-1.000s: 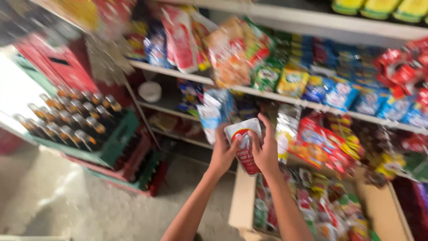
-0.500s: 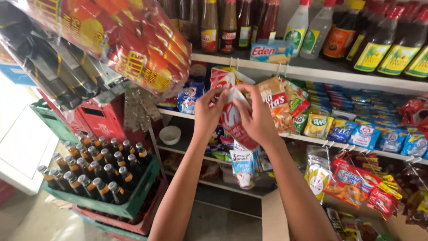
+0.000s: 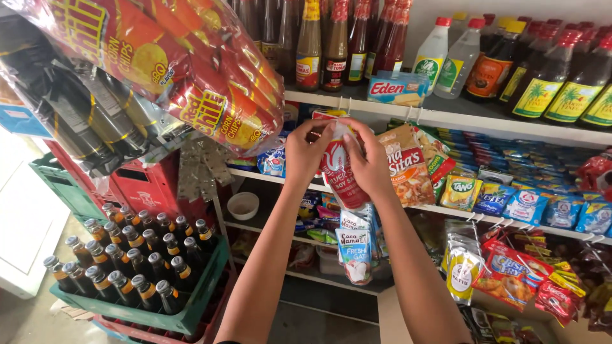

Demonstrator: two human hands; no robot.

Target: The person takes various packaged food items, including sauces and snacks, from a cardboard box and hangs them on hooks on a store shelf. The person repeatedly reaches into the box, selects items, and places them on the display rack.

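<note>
My left hand (image 3: 306, 153) and my right hand (image 3: 368, 160) are raised together at the front edge of a white shelf (image 3: 510, 121). Both grip the top of a red and white sachet strip (image 3: 339, 171) that hangs down from a hook under that shelf edge. Blue and white packets (image 3: 356, 245) dangle below the strip. An orange seasoning packet (image 3: 408, 167) hangs just right of my right hand.
Big bags of red corn chip packs (image 3: 178, 70) hang at upper left. A green crate of dark bottles (image 3: 131, 255) stands on red crates at lower left. Sauce bottles (image 3: 331, 38) line the top shelf. Drink sachets (image 3: 510, 197) and snack packs fill the right shelves.
My hands have carried the sachet strip up from the lower shelves to the top shelf edge. The view has tilted upward and closed in on the shelf.
</note>
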